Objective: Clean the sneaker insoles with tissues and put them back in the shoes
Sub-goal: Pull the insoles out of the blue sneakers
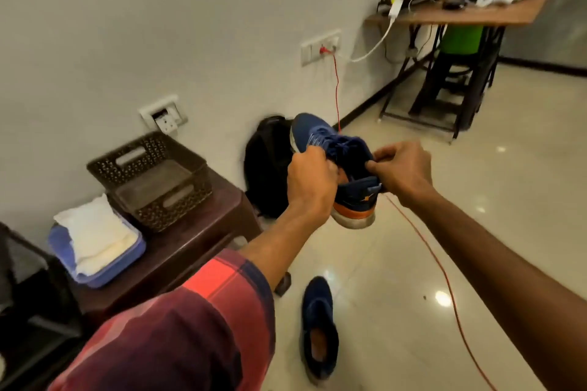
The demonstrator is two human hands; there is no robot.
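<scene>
Glossy tiled floor [476,232], sneaker lifted above it.
Left hand [309,182] and right hand [401,168] both pinch the blue knit sneaker [330,149]; its mate [319,327] lies below.

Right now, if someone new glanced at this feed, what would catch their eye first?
The blue sneaker held up mid-frame, left hand and right hand gripping its collar. Below it, the second sneaker lies on the glossy floor, orange lining showing. At left, a stack of tissues sits beside a brown basket on the dark stool.

A red-and-dark plaid short sleeve [197,311] covers the left upper arm; the right forearm is bare
</scene>
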